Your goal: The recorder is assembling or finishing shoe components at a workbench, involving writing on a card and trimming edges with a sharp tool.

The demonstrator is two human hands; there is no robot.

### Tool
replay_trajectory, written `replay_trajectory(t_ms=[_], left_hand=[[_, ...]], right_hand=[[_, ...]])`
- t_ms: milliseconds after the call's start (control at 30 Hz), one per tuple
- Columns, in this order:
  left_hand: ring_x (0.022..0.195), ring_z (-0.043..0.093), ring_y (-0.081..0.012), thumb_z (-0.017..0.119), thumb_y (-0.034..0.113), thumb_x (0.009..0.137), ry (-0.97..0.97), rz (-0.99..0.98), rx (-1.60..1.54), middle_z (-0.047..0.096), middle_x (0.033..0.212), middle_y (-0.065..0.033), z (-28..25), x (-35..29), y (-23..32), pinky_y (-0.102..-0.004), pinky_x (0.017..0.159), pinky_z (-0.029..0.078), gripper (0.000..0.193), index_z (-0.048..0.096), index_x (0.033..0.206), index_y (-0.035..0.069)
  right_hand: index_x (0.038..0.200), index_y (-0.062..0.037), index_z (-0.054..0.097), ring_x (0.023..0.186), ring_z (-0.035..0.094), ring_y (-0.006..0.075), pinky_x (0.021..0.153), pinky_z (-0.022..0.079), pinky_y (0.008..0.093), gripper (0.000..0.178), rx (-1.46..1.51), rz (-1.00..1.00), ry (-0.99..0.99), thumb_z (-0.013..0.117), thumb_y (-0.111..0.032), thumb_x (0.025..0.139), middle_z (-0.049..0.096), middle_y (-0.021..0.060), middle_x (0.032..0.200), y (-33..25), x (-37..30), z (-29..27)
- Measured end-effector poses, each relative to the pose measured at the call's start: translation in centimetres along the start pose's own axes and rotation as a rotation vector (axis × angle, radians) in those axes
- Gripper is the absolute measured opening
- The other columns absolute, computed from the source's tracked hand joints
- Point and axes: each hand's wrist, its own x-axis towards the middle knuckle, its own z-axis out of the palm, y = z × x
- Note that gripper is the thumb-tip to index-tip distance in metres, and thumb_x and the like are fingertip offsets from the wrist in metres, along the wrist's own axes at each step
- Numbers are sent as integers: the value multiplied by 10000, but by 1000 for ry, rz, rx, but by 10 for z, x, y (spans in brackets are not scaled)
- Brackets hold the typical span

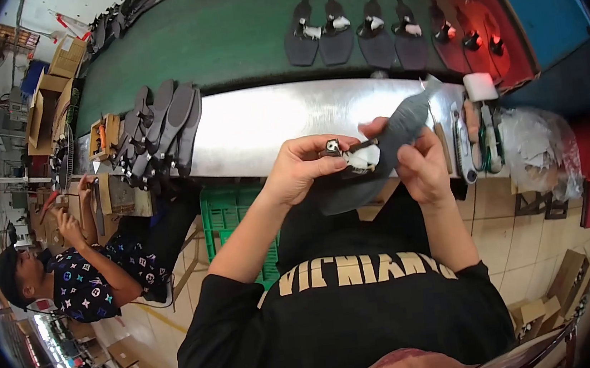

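Note:
My left hand (304, 167) pinches a small dark strap piece with white and metal fittings (349, 155) against a grey shoe insole (392, 139). My right hand (419, 165) grips that insole from the right, thumb on its face. The insole tilts up to the right, in front of my chest and just before the shiny metal bench (260, 126). Both forearms rise from my black shirt.
Several dark soles with fitted straps (372, 32) lie in a row on the green conveyor belt (222, 33). A stack of grey insoles (160, 130) sits at the bench's left. Tools and a plastic bag (539, 144) lie right. A green crate (230, 219) stands below. A seated person (89, 274) works at left.

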Motion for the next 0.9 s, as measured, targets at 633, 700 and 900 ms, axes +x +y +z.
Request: replay_trajectory(t_ms=[633,700,900], left_hand=[[900,689,-196,673,-70,761,164,123,38,649,1156,-203,-3,-29,-26,-268,700,607,316,666,1071,-10],[909,687,-199,675,-71,760,153,119,40,649,1155,-203,-4,-29,-26,-268,703,605,315,667,1069,-10],[936,680,-208,696,-59,761,141,115,51,649,1148,-202,-3,-30,-28,-266,713,603,309,668,1066,-15]], right_hand=[[1174,-7,618,898,648,176,816,492,265,511,-916,-108,63,778,-14,688,678,122,1029,3,-47,20],[1228,-8,610,946,664,191,850,496,272,564,-875,-19,67,774,-3,687,685,142,1075,3,-48,19],[1159,0,647,957,675,203,848,505,282,482,-890,-138,32,763,16,691,694,146,1058,8,-48,13]])
